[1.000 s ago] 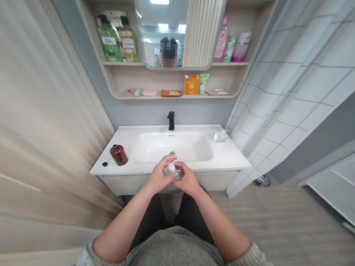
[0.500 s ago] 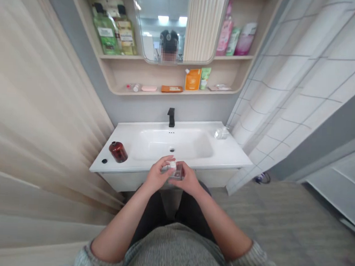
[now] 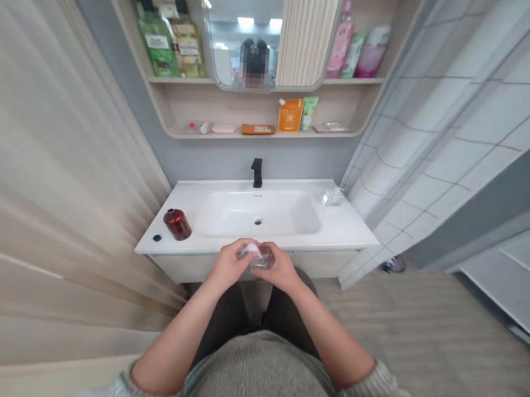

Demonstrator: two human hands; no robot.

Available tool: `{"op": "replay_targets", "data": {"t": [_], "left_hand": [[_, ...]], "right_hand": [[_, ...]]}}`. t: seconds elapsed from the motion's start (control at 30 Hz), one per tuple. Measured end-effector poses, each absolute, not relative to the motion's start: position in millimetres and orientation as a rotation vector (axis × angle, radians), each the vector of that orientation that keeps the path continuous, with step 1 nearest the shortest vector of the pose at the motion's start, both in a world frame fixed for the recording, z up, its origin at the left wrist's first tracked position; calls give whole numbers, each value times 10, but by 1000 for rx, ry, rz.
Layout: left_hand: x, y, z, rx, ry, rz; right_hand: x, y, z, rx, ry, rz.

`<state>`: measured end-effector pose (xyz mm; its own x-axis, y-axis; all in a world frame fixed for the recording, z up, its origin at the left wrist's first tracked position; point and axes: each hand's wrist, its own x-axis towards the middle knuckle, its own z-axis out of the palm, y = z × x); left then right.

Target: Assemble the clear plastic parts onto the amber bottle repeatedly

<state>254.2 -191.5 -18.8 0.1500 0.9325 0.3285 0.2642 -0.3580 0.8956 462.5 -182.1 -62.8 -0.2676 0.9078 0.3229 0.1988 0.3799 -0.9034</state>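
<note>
Clear plastic container [image 3: 262, 258] gripped between left hand [image 3: 230, 266] and right hand [image 3: 280, 269], both curled around it, over front edge of white sink [image 3: 190, 245], brown bottle [image 3: 178, 224] off left, black tap [image 3: 256, 173] behind.

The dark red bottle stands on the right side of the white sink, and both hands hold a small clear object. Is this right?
No: the dark red bottle stands on the left side of the white sink, as the head view shows. The left hand and right hand do hold the small clear object.
</note>
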Motion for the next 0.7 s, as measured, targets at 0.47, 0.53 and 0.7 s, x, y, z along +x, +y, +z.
{"op": "replay_targets", "data": {"t": [0.47, 0.53, 0.7], "left_hand": [[1599, -1986, -17, 1480, 1478, 1458], [1154, -2047, -50, 1264, 1543, 1591], [305, -2136, -397, 1038, 1680, 1776]], "right_hand": [[4761, -1652, -871, -1103, -1656, 891], [4847, -1586, -913, -1141, -1575, 881], [4978, -1377, -969, -1178, -1495, 847]]}}
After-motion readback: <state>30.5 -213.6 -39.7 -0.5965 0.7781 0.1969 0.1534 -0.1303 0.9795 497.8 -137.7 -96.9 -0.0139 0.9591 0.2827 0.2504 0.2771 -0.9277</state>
